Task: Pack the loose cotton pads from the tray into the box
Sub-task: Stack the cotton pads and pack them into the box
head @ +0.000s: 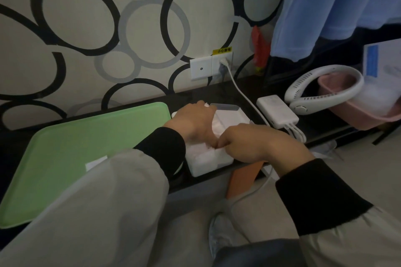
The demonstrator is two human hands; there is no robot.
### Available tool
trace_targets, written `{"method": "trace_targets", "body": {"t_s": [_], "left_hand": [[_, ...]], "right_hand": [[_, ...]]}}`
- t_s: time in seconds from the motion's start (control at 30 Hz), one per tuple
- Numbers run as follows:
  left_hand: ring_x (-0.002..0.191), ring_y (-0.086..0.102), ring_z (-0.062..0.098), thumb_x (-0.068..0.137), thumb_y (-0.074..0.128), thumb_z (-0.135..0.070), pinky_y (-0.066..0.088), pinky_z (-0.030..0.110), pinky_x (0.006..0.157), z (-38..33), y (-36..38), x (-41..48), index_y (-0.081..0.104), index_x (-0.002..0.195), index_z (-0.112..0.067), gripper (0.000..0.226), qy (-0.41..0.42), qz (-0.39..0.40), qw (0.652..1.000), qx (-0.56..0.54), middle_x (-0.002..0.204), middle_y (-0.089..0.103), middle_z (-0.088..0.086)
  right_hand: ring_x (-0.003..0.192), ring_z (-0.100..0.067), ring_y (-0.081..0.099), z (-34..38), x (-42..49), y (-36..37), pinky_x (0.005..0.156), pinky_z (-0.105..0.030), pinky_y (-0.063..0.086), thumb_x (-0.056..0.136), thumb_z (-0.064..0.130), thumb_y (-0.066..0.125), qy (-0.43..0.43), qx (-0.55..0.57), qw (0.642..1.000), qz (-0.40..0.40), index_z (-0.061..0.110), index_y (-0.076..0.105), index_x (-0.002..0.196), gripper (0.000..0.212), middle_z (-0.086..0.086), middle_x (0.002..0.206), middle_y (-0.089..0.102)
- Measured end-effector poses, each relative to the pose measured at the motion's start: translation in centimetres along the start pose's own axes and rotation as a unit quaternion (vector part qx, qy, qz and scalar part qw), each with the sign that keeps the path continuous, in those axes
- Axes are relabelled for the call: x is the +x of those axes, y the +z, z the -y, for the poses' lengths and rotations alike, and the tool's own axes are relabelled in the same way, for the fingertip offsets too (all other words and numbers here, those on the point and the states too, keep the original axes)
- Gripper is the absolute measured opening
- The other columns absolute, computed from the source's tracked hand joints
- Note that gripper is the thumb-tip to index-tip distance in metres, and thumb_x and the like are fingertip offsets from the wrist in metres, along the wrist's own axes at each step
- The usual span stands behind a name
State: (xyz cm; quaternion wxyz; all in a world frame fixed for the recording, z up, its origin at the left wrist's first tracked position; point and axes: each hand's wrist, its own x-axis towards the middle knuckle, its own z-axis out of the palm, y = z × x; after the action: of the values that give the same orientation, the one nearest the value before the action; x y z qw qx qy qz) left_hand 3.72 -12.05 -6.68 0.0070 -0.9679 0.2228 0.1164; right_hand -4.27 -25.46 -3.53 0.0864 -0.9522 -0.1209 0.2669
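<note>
Tray (65, 147): green, flat on the black shelf (217, 93), left of the box and just beside it.
White piece (95, 163): on the tray's near part, half hidden by the left sleeve (112, 191); too little shown to tell whether a pad.
Box (208, 167): white, open on top, lengthwise from the shelf's front edge toward the wall, under both hands.
Pads (204, 154): white, packed in the near end of the box, more showing between the two hands farther back.
Left hand (195, 121): over the far half of the box, back turned up, fingers bent down out of sight. White scrap showing past the knuckles at the far rim; cannot tell whether gripped or only touched.
Right hand (256, 143): reaching in from the right across the box's near half, fingers curled, tips dug in among the pads and pinching them just below the left wrist.
Hands: nearly touching, pads directly beneath and between them.
Orange card (245, 180): hanging below the shelf edge, under the right wrist.
Charger (276, 112): white block right of the box, short leads at its near end.
Cable (243, 97): white, from the wall socket (211, 67) down past the box's right side.
Neck fan (321, 91): white, farther right, against a pink basin (351, 112).
Blue cloth (336, 6): hanging top right.
Wall: pale, with black and grey rings.
</note>
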Motion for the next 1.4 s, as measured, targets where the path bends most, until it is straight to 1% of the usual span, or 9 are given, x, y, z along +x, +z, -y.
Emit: {"method": "trace_targets", "body": {"t_s": [0.17, 0.33, 0.5, 0.63, 0.77, 0.93, 1.17, 1.3, 1.4], "left_hand": [[0.132, 0.042, 0.033, 0.060, 0.080, -0.065, 0.036, 0.043, 0.109, 0.4, 0.5, 0.1, 0.025, 0.153, -0.025, 0.115, 0.002, 0.003, 1.000, -0.015, 0.150, 0.037, 0.009], [0.153, 0.007, 0.029, 0.081, 0.071, -0.053, 0.002, 0.050, 0.122, 1.1, 0.7, -1.6, 0.020, 0.156, -0.029, 0.094, 0.040, -0.041, 0.988, -0.144, 0.165, 0.015, 0.011], [0.153, -0.008, 0.016, 0.076, 0.070, -0.066, -0.006, 0.044, 0.122, 2.8, 3.5, -5.0, 0.018, 0.155, -0.037, 0.099, 0.055, -0.037, 0.983, -0.173, 0.167, 0.002, -0.002], [0.153, -0.003, 0.022, 0.072, 0.079, -0.054, -0.001, 0.042, 0.120, 3.6, 4.9, -6.3, 0.051, 0.114, -0.050, 0.050, 0.082, -0.147, 0.965, -0.203, 0.162, 0.017, -0.003], [0.152, 0.003, 0.021, 0.078, 0.076, -0.048, -0.003, 0.038, 0.119, 3.3, 5.2, -7.2, 0.059, 0.082, -0.047, 0.018, 0.097, -0.182, 0.965, -0.161, 0.159, 0.028, -0.007], [0.150, 0.016, 0.018, 0.078, 0.077, -0.044, 0.005, 0.040, 0.120, 3.4, 5.1, -7.7, 0.062, 0.075, -0.044, 0.015, 0.067, -0.176, 0.967, -0.174, 0.154, 0.038, -0.011], [0.139, 0.031, 0.015, 0.076, 0.081, -0.035, 0.024, 0.039, 0.116, 3.4, 5.2, -8.2, 0.068, 0.076, -0.038, 0.014, 0.069, -0.177, 0.949, -0.250, 0.149, 0.044, -0.010], [0.134, 0.039, 0.016, 0.076, 0.080, -0.035, 0.032, 0.035, 0.112, 3.4, 5.0, -8.0, 0.060, 0.069, -0.045, 0.024, 0.060, -0.170, 0.950, -0.256, 0.148, 0.044, -0.011], [0.133, 0.040, 0.015, 0.076, 0.080, -0.036, 0.032, 0.036, 0.111, 3.3, 4.7, -7.8, 0.060, 0.070, -0.044, 0.022, 0.052, -0.163, 0.952, -0.253, 0.149, 0.042, -0.011]], "right_hand": [[0.126, -0.027, 0.050, 0.7, 0.6, 0.6, 0.099, -0.034, 0.040, 0.098, 0.020, 0.049, 0.006, -0.033, 0.998, 0.052, 0.024, 0.047, 0.145, 0.047, -0.009, 0.142, 0.051], [0.129, -0.026, 0.047, 0.6, 0.9, 0.5, 0.100, -0.033, 0.038, 0.098, 0.022, 0.048, 0.001, -0.037, 0.997, 0.064, 0.030, 0.043, 0.146, 0.049, -0.006, 0.144, 0.048], [0.107, -0.023, 0.060, 0.1, 1.0, 0.5, 0.095, -0.039, 0.051, 0.093, 0.023, 0.046, 0.004, 0.021, 0.998, 0.055, 0.028, 0.056, 0.135, 0.043, -0.003, 0.124, 0.060], [0.106, -0.025, 0.062, -0.3, 0.8, 0.5, 0.095, -0.042, 0.053, 0.094, 0.025, 0.044, -0.003, 0.079, 0.995, 0.059, 0.039, 0.056, 0.124, 0.035, -0.001, 0.125, 0.055], [0.097, -0.025, 0.067, -0.5, 0.9, 0.6, 0.084, -0.037, 0.058, 0.097, 0.025, 0.045, -0.007, 0.098, 0.995, 0.028, 0.031, 0.063, 0.124, 0.033, -0.001, 0.116, 0.061], [0.086, -0.027, 0.069, 0.3, 1.0, 0.8, 0.080, -0.040, 0.059, 0.094, 0.022, 0.048, 0.012, 0.063, 0.998, -0.004, 0.017, 0.073, 0.101, 0.026, -0.008, 0.099, 0.069], [0.116, -0.029, 0.057, 1.3, 1.4, 0.7, 0.101, -0.042, 0.049, 0.102, 0.028, 0.035, 0.031, 0.055, 0.996, 0.061, 0.012, 0.058, 0.129, 0.039, -0.010, 0.130, 0.057], [0.086, -0.020, 0.066, 0.4, 1.0, 0.4, 0.070, -0.030, 0.055, 0.096, 0.022, 0.045, -0.011, 0.076, 0.996, -0.038, 0.019, 0.071, 0.111, 0.030, -0.003, 0.109, 0.066], [0.098, -0.009, 0.061, -0.4, 0.7, 0.1, 0.087, -0.027, 0.052, 0.091, 0.017, 0.058, -0.048, 0.099, 0.989, -0.099, 0.027, 0.075, 0.102, 0.023, 0.011, 0.107, 0.068]]}}
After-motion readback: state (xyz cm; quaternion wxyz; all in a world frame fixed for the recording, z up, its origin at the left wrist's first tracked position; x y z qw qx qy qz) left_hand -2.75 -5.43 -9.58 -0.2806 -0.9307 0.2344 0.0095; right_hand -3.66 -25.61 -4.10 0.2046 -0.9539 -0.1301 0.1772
